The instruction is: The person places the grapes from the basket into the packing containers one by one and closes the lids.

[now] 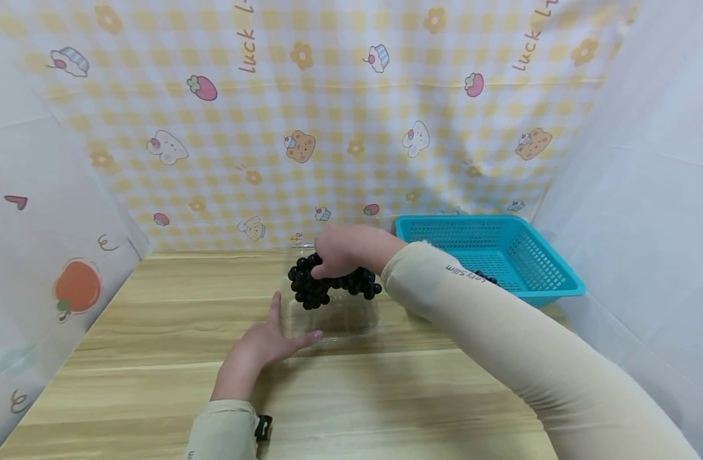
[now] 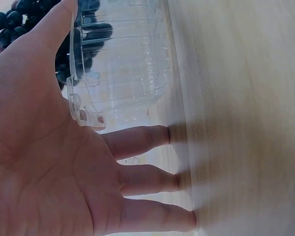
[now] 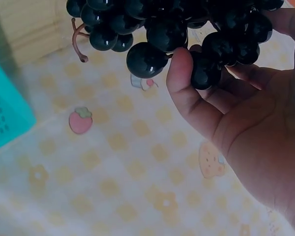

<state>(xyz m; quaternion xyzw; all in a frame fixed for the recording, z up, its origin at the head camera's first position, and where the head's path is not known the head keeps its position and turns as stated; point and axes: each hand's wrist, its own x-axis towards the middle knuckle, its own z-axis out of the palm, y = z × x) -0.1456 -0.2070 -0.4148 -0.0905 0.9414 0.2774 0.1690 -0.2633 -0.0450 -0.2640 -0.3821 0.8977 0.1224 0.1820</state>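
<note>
My right hand (image 1: 341,250) grips a bunch of black grapes (image 1: 310,286) from above, over a clear plastic box (image 1: 351,332) on the wooden table. In the right wrist view, the thumb and fingers pinch among the grapes (image 3: 167,34), and a bare bit of stem (image 3: 77,42) sticks out. My left hand (image 1: 265,342) is spread at the box's near left corner, its thumb along the front rim. Seen from the left wrist, three straight fingers reach down to the tabletop beside the box (image 2: 123,59). Part of the bunch hides the box's back half.
A turquoise plastic basket (image 1: 561,289) stands at the back right, partly behind my right sleeve (image 1: 501,348). Some dark round fruit (image 1: 486,276) shows inside it. A yellow checked curtain (image 1: 340,115) hangs behind the table, and white sheets (image 1: 650,191) line the sides.
</note>
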